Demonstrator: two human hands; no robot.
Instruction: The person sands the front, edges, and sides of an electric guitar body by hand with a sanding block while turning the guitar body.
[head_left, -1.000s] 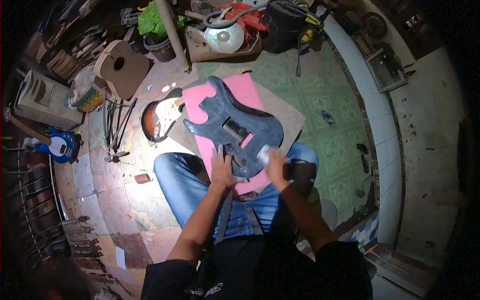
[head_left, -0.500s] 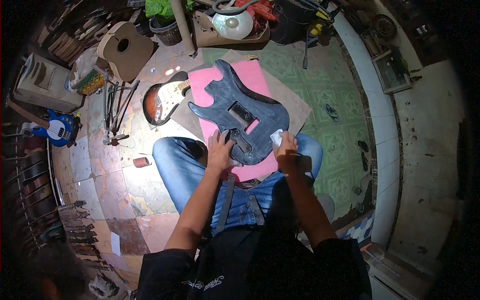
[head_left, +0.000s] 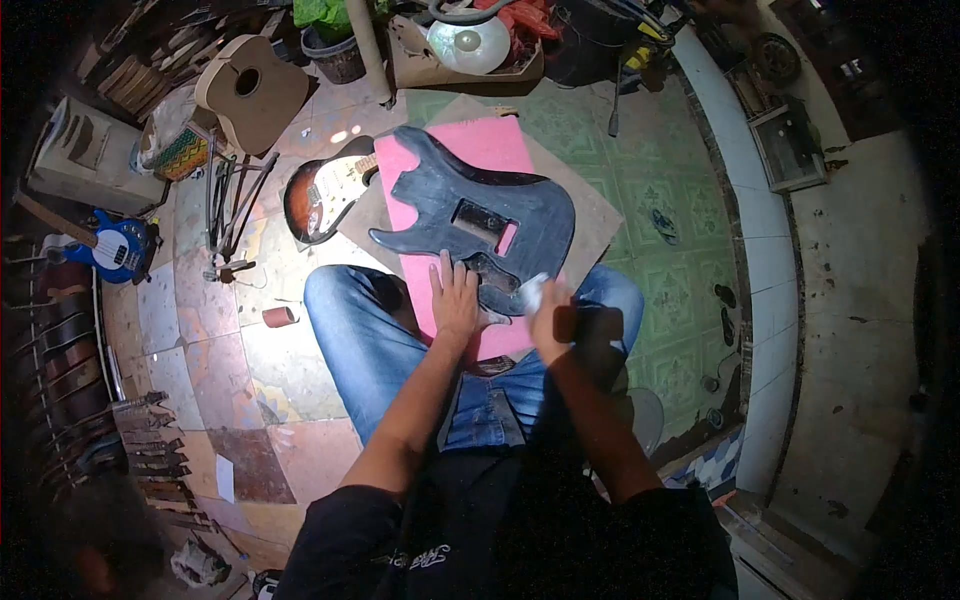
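A dark, dusty electric guitar body [head_left: 490, 215] lies on a pink foam sheet [head_left: 500, 140] between my knees, with its cavities facing up. My left hand [head_left: 457, 297] rests on the body's lower left edge, its fingers stretched out and open. Closed around a white folded piece of paper or cloth [head_left: 533, 291], my right hand [head_left: 550, 318] is at the body's lower right edge. Motion blurs this hand and the white piece somewhat. Whether the piece touches the surface I cannot tell.
Beside the foam's left edge lies a sunburst electric guitar [head_left: 325, 195]. Metal stands [head_left: 235, 215], a reddish-brown roll [head_left: 281, 317] and a blue guitar [head_left: 120, 250] are farther left. An acoustic guitar body [head_left: 250, 100] leans at the back. Grey board [head_left: 590, 205] shows under the foam.
The guitar body has turned a little and shifted slightly left. My right hand has moved left and down along its edge with the white piece. My left hand has moved right, fingers straighter.
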